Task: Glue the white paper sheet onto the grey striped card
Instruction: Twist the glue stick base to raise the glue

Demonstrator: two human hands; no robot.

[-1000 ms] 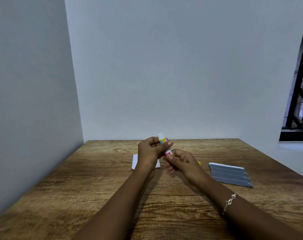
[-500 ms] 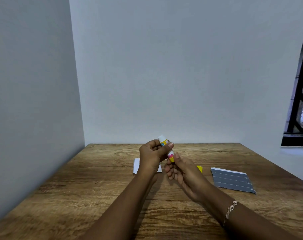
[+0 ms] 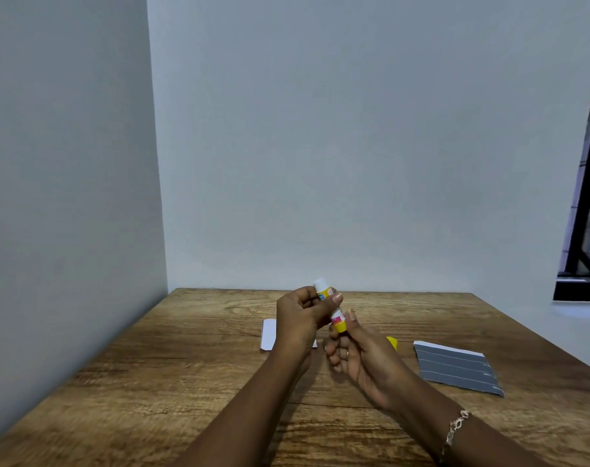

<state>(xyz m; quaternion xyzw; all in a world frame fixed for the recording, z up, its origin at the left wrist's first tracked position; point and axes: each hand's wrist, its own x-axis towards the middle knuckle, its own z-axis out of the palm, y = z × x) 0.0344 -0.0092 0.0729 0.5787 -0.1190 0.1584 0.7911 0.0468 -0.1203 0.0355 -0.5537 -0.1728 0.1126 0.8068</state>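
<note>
Both hands are up over the wooden worktop (image 3: 185,382). The left hand (image 3: 300,318) has a firm grip on the glue stick (image 3: 338,323), fingers wrapped round its middle, thumb laid across, white top tilted away. The right hand (image 3: 361,358) pinches the stick's yellow bottom end, thumb against it, the other fingers curled in below. The white paper (image 3: 269,334) lies flat behind the left hand, partly hidden. The grey striped card (image 3: 455,367) lies well to the right, a yellow cap (image 3: 392,342) between them.
</note>
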